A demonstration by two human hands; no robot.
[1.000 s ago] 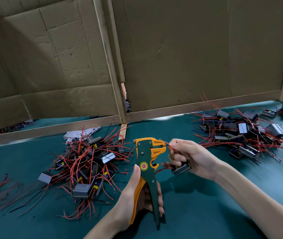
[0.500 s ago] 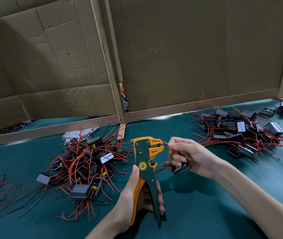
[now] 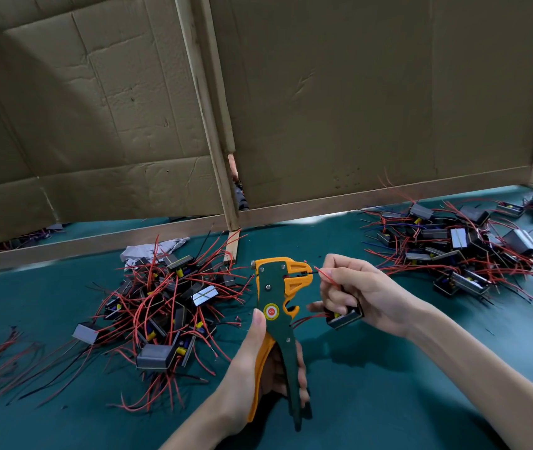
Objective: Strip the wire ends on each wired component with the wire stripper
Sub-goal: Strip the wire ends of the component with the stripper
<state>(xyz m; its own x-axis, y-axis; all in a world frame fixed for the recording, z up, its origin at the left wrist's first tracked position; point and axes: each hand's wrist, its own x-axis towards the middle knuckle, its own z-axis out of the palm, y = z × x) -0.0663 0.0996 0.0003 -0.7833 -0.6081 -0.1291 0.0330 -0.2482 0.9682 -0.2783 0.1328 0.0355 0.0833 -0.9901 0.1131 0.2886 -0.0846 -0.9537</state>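
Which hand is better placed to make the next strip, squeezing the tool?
Left. The left hand wraps the wire stripper handles; the right hand pinches the red wire at its head and holds the component.

Right hand (image 3: 366, 293) is easing the pinched red wire (image 3: 326, 277) rightward out of the wire stripper (image 3: 271, 297) head, opening a small gap at the fingertips, with a short dark wire end now showing there.

Setting: small assembly workshop, one bench station. Evidence: green-matted table (image 3: 388, 401); cardboard (image 3: 372, 92) partitions on wood frames (image 3: 206, 102) fencing the station; left heap (image 3: 167, 303) and right heap (image 3: 453, 248) of red-wired components; hand-held stripper (image 3: 275, 306).
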